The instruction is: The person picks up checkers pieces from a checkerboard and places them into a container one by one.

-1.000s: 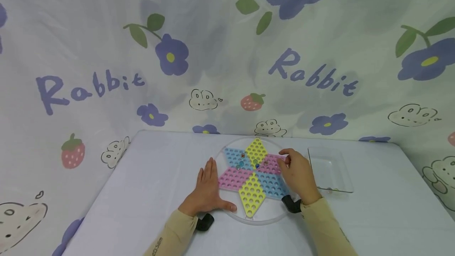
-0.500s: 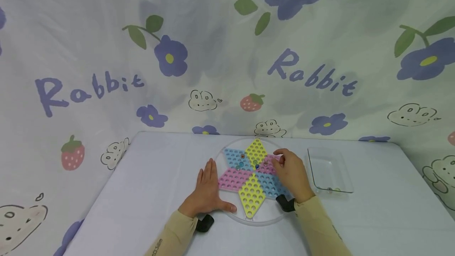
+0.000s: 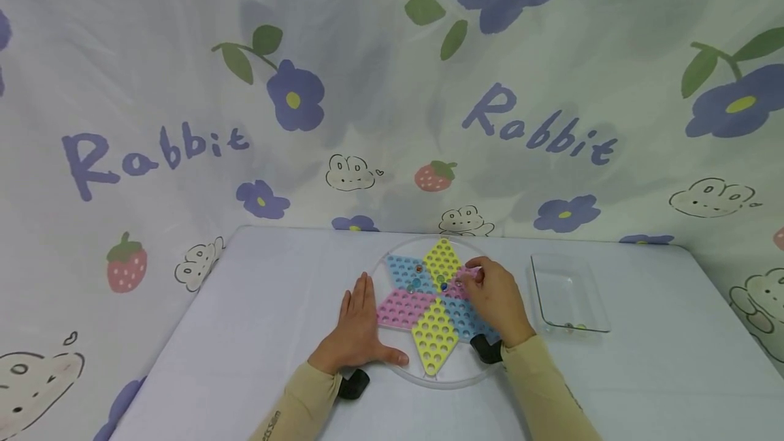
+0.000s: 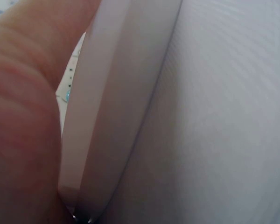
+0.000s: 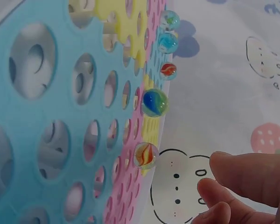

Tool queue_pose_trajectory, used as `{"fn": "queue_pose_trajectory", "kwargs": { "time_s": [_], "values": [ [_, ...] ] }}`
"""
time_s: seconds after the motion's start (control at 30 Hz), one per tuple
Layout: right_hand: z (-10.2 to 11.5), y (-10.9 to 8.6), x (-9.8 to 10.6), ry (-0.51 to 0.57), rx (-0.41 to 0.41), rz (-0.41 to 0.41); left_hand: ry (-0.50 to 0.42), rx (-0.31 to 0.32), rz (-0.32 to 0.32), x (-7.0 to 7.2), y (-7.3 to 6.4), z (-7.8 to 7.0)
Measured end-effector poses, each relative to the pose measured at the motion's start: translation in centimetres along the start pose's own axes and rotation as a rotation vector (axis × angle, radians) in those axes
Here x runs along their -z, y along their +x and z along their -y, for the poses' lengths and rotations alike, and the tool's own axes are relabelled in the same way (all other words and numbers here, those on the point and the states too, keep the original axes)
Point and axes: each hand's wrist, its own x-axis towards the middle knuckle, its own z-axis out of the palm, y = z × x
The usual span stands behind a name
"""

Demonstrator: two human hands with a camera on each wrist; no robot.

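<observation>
A round Chinese checkers board, with a star of yellow, pink and blue sections full of holes, lies on the table. My left hand rests at its left edge, fingers straight and thumb spread along the front; the left wrist view shows the pale rim beside that hand. Over the right pink section is my right hand, fingers loosely bent, no object showing between the fingertips. Close to them sits an orange-streaked marble. Beyond it are a blue-green marble, a red one and two pale blue ones.
To the right of the board stands a clear rectangular tray with several marbles along its near side. A white cloth covers the table. Behind it hangs a curtain printed with flowers and rabbits.
My right hand has moved left from the board's right edge, its fingertips now nearer the orange-streaked marble. The left hand and the marbles on the board have stayed put.
</observation>
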Motion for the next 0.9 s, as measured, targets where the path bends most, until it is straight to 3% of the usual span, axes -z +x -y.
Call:
{"fn": "queue_pose_trajectory", "kwargs": {
  "time_s": [0.9],
  "values": [
    [-0.7,0.6,-1.8,-0.085,-0.056,0.116,0.031,0.008,0.013,0.1,0.1,-0.1]
  ]
}}
